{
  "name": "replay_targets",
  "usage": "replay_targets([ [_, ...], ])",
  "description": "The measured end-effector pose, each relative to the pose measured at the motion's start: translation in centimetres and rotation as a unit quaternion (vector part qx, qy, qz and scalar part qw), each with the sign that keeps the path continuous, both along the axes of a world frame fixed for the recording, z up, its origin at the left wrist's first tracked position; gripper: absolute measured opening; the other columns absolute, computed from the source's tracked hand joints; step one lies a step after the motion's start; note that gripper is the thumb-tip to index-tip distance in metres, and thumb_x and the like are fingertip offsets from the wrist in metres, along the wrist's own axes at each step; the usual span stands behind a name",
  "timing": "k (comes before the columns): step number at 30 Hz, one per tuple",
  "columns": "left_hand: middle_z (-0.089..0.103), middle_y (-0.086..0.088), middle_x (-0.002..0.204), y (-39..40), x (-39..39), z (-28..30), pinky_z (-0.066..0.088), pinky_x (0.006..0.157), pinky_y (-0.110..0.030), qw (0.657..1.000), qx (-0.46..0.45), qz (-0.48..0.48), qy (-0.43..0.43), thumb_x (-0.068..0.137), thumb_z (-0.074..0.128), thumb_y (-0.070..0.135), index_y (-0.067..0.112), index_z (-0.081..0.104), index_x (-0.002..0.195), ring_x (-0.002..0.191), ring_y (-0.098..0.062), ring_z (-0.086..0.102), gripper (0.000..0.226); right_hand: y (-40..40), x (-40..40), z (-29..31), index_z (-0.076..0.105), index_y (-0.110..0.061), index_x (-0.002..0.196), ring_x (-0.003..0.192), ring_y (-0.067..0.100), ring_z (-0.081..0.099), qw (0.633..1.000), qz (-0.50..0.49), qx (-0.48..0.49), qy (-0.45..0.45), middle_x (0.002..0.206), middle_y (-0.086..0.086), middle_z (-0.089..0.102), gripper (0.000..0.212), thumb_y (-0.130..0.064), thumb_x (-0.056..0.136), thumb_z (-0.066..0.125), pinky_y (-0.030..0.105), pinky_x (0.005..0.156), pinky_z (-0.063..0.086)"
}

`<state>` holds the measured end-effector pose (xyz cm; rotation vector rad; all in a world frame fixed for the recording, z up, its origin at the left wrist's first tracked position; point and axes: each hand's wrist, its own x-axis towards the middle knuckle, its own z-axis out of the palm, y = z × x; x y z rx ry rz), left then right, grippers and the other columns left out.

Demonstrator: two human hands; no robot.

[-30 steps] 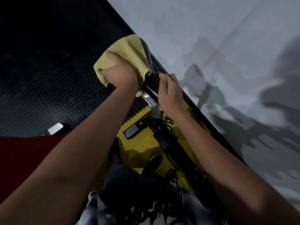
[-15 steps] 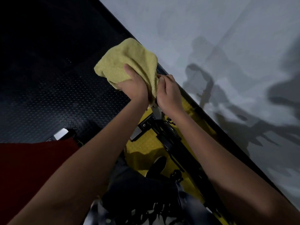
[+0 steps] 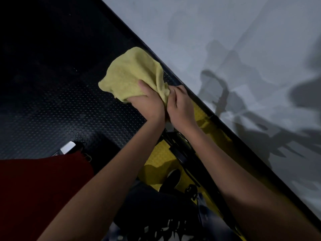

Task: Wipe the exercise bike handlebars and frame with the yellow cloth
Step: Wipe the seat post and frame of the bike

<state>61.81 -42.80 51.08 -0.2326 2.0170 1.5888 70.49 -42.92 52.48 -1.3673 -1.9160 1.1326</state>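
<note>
The left hand [image 3: 149,103] is gripping the yellow cloth [image 3: 133,75], thumb lying on top of the fabric and fingers curled out of sight beneath it. The right hand [image 3: 180,106] is sitting just beside it, fingers curled inward and touching the cloth's trailing edge; what they are closing on is hidden, so whether they are holding the bar or the cloth cannot be told. The cloth is bunching over the top of the bike [image 3: 184,153], covering the handlebar there, and its far edge is reaching almost to the dark strip where the black mat [image 3: 60,108] is meeting the grey floor [image 3: 225,40].

Below the two hands, the bike's black frame is running down and to the right, between the forearms, over a yellow mat [image 3: 161,153]. A black pedal [image 3: 171,180] is showing beneath it. On the left, open studded mat is lying beyond the cloth; on the right, bare grey floor is stretching away, crossed by shadows. A red cloth [image 3: 34,188] is filling the lower left corner, with a small silver piece [image 3: 67,147] just at its upper edge.
</note>
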Motion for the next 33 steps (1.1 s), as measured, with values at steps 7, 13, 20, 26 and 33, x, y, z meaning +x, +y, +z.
replay_targets([
  [7,0.049,-0.013,0.141,2.7,-3.2,1.4,0.048,0.099,-0.040,0.994,-0.038,0.094,-0.035,0.090,0.045,0.071,0.004,0.024,0.146,0.122,-0.031,0.056,0.089,0.2,0.1,-0.1,0.051,-0.013,0.083,0.071,0.008,0.049,1.000,0.001,-0.004,-0.001,0.093,-0.002,0.049,0.030,-0.021,0.107,0.036,0.019,0.061,0.035],
  [13,0.045,-0.011,0.148,2.4,-5.8,0.9,0.044,0.108,-0.044,0.988,-0.044,0.111,0.094,0.091,0.048,0.065,0.006,0.027,0.151,0.133,-0.027,0.048,0.088,0.0,0.2,-0.2,0.061,-0.007,0.125,0.077,0.001,0.051,1.000,0.005,0.004,-0.016,0.106,-0.002,0.053,0.036,-0.025,0.107,0.036,0.014,0.066,0.039],
  [20,0.041,-0.014,0.148,-0.5,-5.2,0.3,0.038,0.114,-0.042,0.994,-0.015,0.004,0.104,0.099,0.047,0.052,0.001,0.025,0.150,0.136,-0.027,0.043,0.075,-0.3,0.1,0.4,0.056,-0.010,0.137,0.103,0.009,0.056,1.000,-0.002,-0.010,-0.013,0.121,-0.002,0.053,0.041,-0.028,0.108,0.034,0.023,0.087,0.046],
  [26,0.019,-0.013,0.147,-2.1,-4.9,2.9,0.030,0.109,-0.047,0.978,-0.153,0.015,0.142,0.082,0.072,0.047,0.007,0.021,0.148,0.133,-0.031,0.029,0.092,-0.3,0.3,0.2,0.054,-0.010,0.140,0.104,0.003,0.050,1.000,0.000,-0.019,-0.016,0.128,-0.001,0.052,0.043,-0.030,0.108,0.033,0.006,0.080,0.035],
  [33,0.045,0.001,0.146,-0.9,-10.1,1.3,0.026,0.118,-0.045,0.869,-0.142,-0.237,0.410,0.095,0.037,0.046,0.024,0.054,0.140,0.136,-0.014,0.040,0.052,-0.1,0.2,-0.2,0.058,-0.009,0.134,0.083,0.007,0.054,1.000,0.003,-0.017,-0.009,0.115,0.002,0.055,0.042,-0.031,0.107,0.034,0.021,0.071,0.042],
])
